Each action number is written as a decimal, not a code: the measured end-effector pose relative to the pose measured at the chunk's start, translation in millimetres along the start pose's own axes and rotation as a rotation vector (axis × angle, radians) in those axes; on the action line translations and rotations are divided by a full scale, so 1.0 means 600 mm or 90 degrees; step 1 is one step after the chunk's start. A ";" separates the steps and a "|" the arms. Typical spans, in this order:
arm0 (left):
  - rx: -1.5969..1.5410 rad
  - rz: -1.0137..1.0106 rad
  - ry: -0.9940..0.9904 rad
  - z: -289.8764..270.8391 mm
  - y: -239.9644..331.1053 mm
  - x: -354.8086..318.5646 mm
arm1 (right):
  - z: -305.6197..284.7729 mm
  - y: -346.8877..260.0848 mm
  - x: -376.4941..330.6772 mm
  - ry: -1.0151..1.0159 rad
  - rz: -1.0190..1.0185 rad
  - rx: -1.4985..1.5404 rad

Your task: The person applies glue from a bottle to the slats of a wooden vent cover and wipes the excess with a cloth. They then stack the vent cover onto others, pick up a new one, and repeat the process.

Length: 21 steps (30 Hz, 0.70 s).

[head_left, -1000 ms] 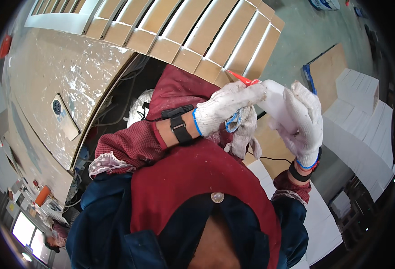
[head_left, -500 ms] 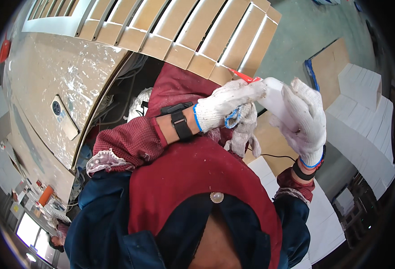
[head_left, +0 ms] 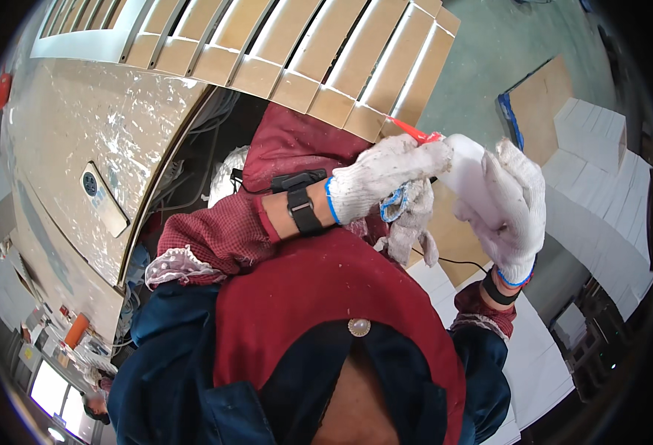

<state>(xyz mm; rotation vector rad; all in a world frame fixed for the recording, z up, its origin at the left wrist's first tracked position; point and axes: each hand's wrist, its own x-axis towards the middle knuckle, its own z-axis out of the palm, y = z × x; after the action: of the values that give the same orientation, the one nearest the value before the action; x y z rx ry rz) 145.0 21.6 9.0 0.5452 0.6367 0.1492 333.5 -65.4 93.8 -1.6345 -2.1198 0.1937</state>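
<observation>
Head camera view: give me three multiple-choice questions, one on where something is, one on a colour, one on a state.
1. Where is the red nozzle?
A. At the tube's top
B. On the floor
C. Behind the wrist strap

2. What colour are the gloves?
A. Black
B. White
C. Yellow

3. How does the right hand stand to the tube?
A. Far away
B. Flat under it
C. Wrapped around it

Answers: A, the nozzle juts from the tube by the left hand; B, both gloves are white knit; C, its fingers curl round the tube.

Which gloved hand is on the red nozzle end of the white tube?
The left hand: it reaches across to pinch the red nozzle, while the right hand wraps the white tube body.
</observation>
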 end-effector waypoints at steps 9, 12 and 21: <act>-0.095 0.131 0.055 -0.018 0.017 -0.027 | 0.029 0.000 0.050 0.030 -0.043 0.042; -0.089 0.125 0.048 -0.029 0.014 -0.024 | 0.035 0.005 0.058 0.036 -0.070 0.053; -0.031 0.101 0.053 -0.030 0.018 -0.025 | 0.030 0.001 0.057 0.003 -0.044 0.043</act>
<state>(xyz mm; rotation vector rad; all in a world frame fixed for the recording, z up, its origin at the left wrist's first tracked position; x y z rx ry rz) 122.2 34.5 10.6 0.5443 0.6692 0.3375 319.6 -29.8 86.6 -1.5196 -2.1385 0.2369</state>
